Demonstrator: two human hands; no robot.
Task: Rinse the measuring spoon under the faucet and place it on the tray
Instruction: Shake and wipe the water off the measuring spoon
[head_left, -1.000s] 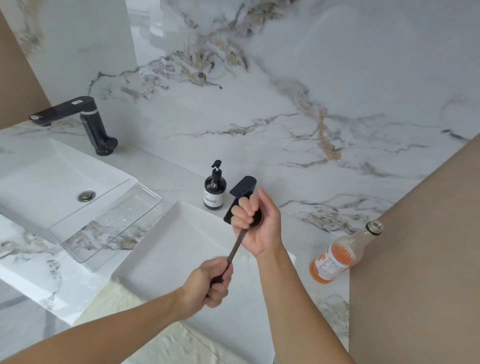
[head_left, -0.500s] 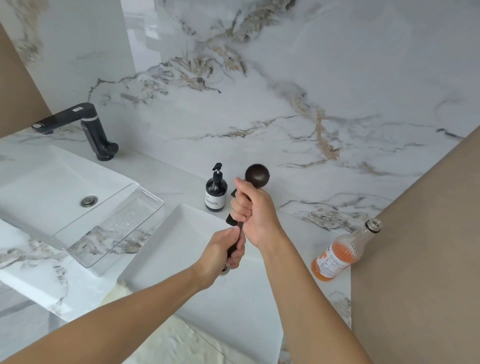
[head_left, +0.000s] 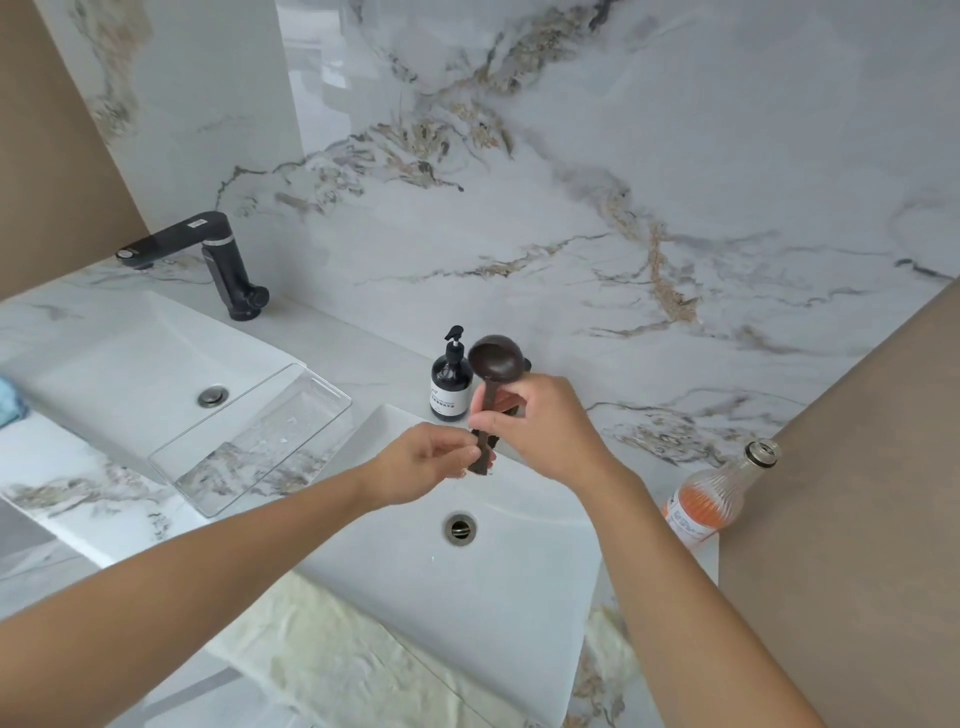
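The near faucet (head_left: 511, 402) behind the sink (head_left: 519, 597) is almost wholly hidden by the right hand (head_left: 540, 431) and the measuring spoon (head_left: 488, 374); spoon handle partly covered by both hands; soap bottle (head_left: 449, 384) label illegible; blue object (head_left: 10, 402) far left of the sink cut by the frame edge.

Marble counter (head_left: 358, 358) (white, veined): clear tray (head_left: 249, 441), soap bottle (head_left: 450, 382), orange bottle (head_left: 719, 493).
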